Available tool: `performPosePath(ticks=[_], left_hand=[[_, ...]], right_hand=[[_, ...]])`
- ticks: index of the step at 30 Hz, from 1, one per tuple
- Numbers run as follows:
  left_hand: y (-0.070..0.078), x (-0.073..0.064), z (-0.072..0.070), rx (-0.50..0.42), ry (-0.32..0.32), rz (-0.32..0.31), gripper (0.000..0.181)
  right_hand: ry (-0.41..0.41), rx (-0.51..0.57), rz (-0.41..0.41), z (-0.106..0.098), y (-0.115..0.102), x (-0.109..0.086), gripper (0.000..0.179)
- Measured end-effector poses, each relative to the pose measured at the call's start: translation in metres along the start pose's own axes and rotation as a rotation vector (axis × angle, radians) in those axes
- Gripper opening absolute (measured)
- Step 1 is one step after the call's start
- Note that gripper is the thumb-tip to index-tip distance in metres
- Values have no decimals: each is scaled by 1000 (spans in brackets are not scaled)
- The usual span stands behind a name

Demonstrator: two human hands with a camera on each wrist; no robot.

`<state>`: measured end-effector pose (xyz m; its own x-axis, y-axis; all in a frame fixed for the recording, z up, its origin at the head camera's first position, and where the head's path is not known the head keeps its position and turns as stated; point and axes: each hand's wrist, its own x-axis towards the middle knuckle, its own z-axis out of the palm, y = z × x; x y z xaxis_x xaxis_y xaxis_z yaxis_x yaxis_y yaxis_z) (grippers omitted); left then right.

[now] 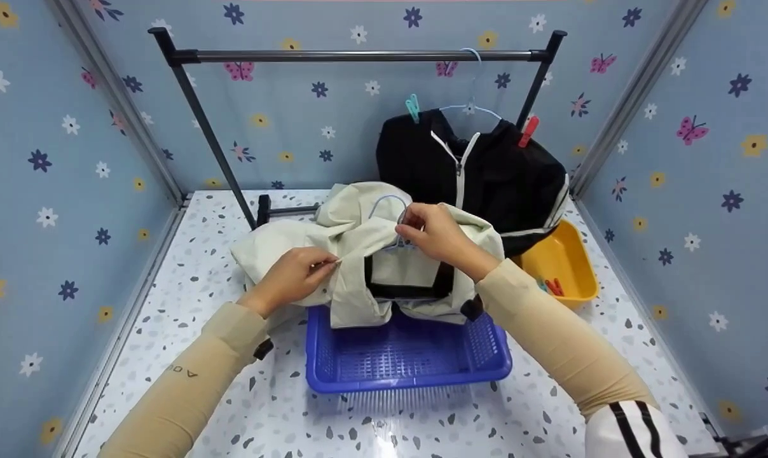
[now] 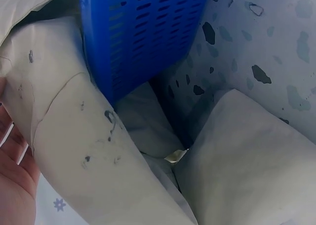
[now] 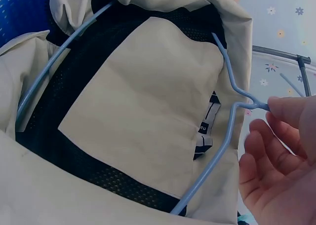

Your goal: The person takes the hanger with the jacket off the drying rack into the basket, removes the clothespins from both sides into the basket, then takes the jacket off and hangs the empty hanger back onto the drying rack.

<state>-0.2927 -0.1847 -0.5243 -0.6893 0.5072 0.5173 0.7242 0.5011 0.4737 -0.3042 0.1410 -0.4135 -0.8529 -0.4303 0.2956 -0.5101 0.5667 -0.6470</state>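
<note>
A pale beige jacket [image 1: 282, 245] with a black mesh lining lies bunched over the back of the blue basket [image 1: 409, 383]. My left hand [image 1: 298, 273] pinches the edge of its front between thumb and fingertips. A light blue hanger [image 3: 228, 136] sits partly inside the jacket, its arms over the lining in the right wrist view. At the hanger's neck, just below the hook, my right hand [image 1: 441, 235] pinches it with thumb and index finger. The ends of the hanger's arms are hidden by cloth. A size label [image 3: 206, 126] shows inside the collar.
Behind stands a dark clothes rack [image 1: 358, 56]. On its right end hangs a black jacket [image 1: 416, 159] on a blue hanger, with a teal clothespin [image 1: 412, 108] and a red clothespin [image 1: 528, 131] at the shoulders. A yellow tray [image 1: 581, 267] beneath holds several clothespins.
</note>
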Motion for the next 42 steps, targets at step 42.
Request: performPosePath(ticks=[42], left_hand=[[71, 43, -36, 162, 58, -234, 43]], right_hand=[[203, -17, -230, -32, 0, -15, 11]])
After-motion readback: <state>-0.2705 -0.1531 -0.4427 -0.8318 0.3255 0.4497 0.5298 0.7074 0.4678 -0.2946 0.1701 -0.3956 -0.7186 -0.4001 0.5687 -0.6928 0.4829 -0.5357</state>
